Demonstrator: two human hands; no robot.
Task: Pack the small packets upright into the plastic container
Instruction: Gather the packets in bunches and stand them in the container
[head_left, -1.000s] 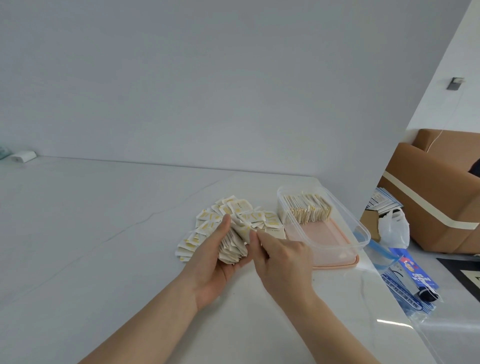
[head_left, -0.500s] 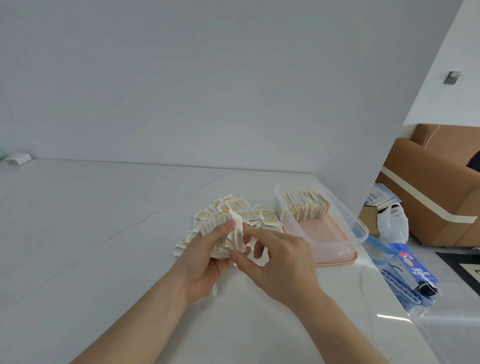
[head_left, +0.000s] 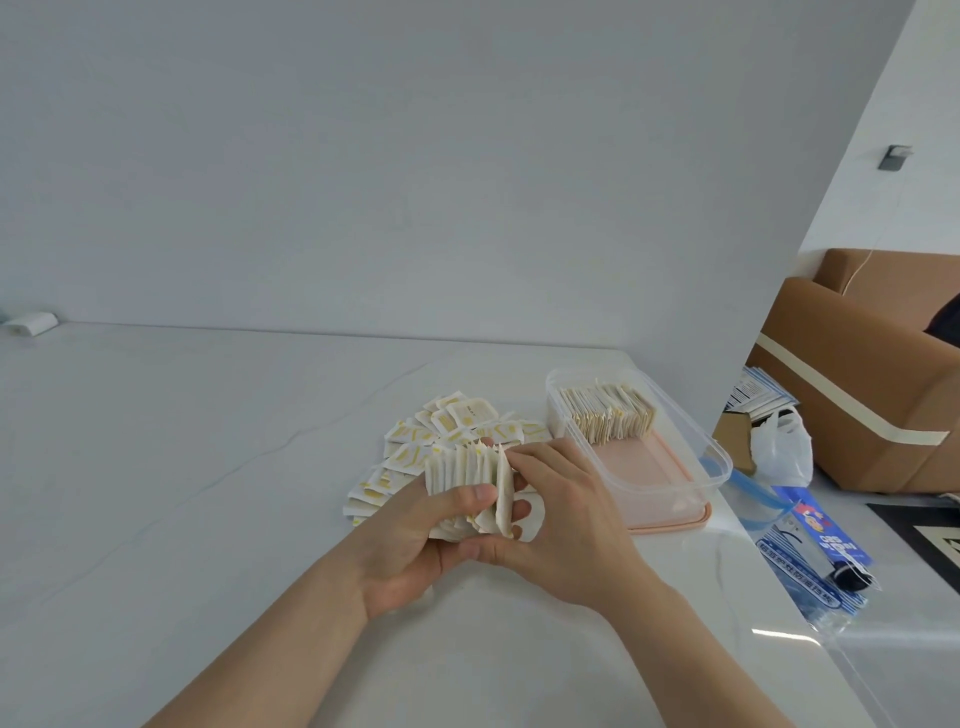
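A bundle of small white packets (head_left: 465, 470) stands on edge between my hands, above the white table. My left hand (head_left: 415, 540) grips it from the left, thumb across its front. My right hand (head_left: 566, 525) holds its right end, fingers curled round the outer packets. Behind the bundle a loose pile of white-and-yellow packets (head_left: 447, 426) lies flat on the table. To the right stands the clear plastic container (head_left: 717, 462), with a row of upright packets (head_left: 608, 415) packed at its far end. Its near half holds none.
The container sits on a pink lid (head_left: 675, 522) close to the table's right edge. Beyond that edge are a blue printed bag (head_left: 810, 551), a white plastic bag (head_left: 782, 449) and a brown sofa (head_left: 872, 395). A small white device (head_left: 31, 323) lies at the far left by the wall.
The bundle has been gathered and squared up, now standing on edge between both hands. My right hand has closed round its right end.
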